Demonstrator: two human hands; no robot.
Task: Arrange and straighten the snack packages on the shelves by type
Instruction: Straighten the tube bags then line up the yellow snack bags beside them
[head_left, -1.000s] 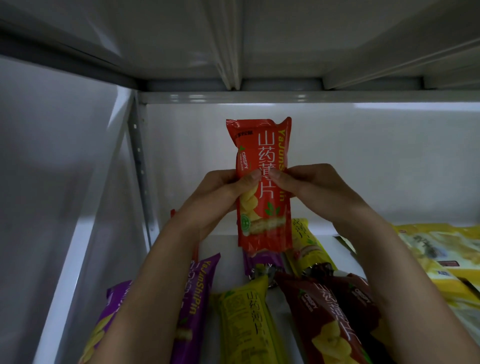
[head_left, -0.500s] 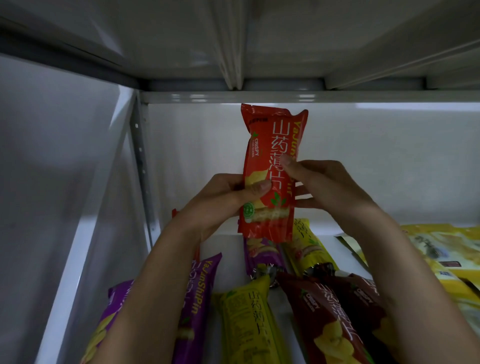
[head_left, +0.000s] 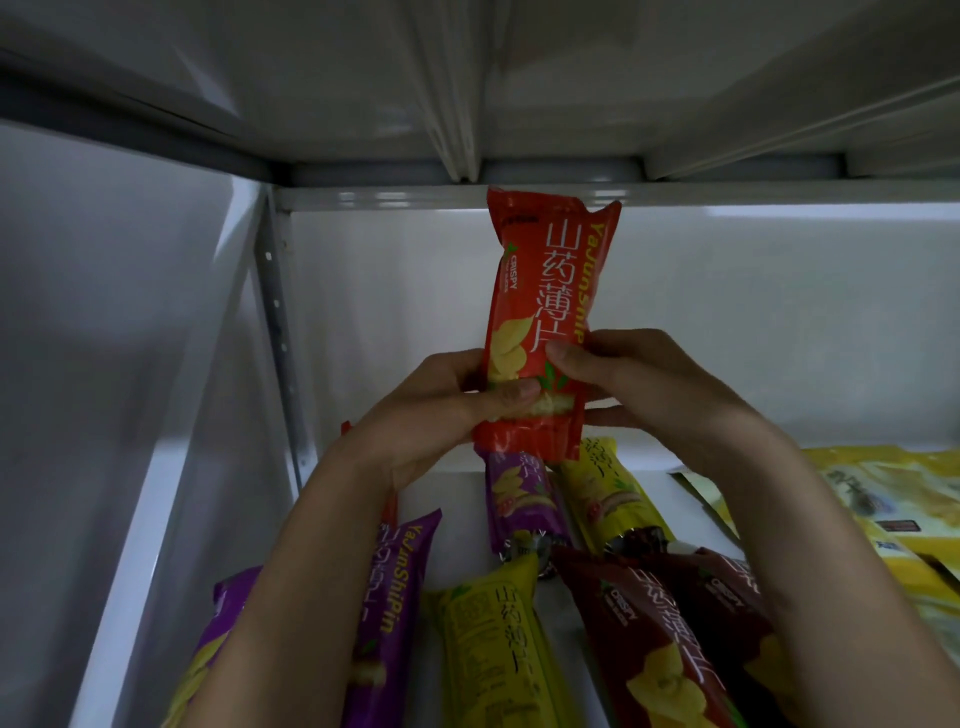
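A tall red snack package (head_left: 545, 280) stands upright in the air, its top close to the upper shelf's front rail. My left hand (head_left: 441, 410) grips its lower left side with the thumb across the front. My right hand (head_left: 639, 379) grips the lower right side, thumb on the front. On the white shelf (head_left: 467, 551) below lie purple packages (head_left: 395, 608) (head_left: 519, 504), yellow packages (head_left: 498, 644) (head_left: 602, 493) and dark red packages (head_left: 660, 639), pointing in different directions.
A stack of flat yellow bags (head_left: 893, 504) lies at the right of the shelf. The shelf's perforated upright (head_left: 280, 332) and side wall close off the left. The upper shelf (head_left: 467, 93) hangs low overhead.
Both hands have lifted the red package higher toward the upper shelf, and their grip now sits lower on the package.
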